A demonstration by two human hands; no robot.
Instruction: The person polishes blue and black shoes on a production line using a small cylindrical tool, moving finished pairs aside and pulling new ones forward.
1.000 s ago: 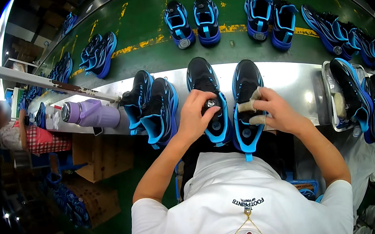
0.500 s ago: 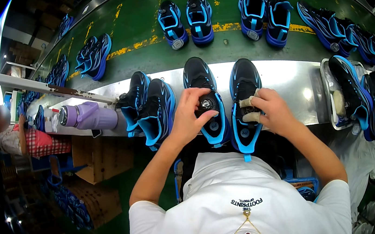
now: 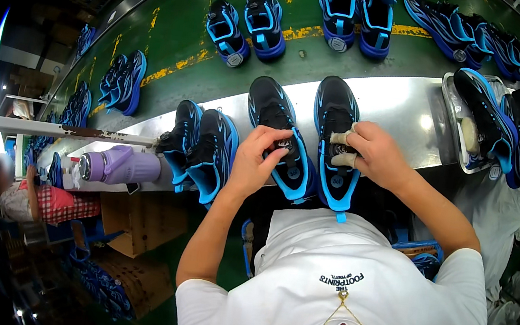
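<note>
Two black and blue sneakers lie side by side on the shiny metal bench (image 3: 403, 108) in front of me, toes pointing away. My left hand (image 3: 259, 159) rests on the tongue of the left sneaker (image 3: 276, 132), fingers curled on it. My right hand (image 3: 371, 153), with tape on its fingertips, grips the tongue and laces of the right sneaker (image 3: 335, 133).
Another pair of sneakers (image 3: 203, 146) lies to my left, beside a purple bottle (image 3: 118, 166) on its side. More pairs ride the green conveyor (image 3: 179, 29) beyond. A tray (image 3: 455, 131) with sneakers stands at the right. Cardboard boxes (image 3: 135, 225) sit below the bench.
Both hands stay on the two sneakers, with only small finger shifts on the tongues. The pairs on the green conveyor have drifted slightly to the left.
</note>
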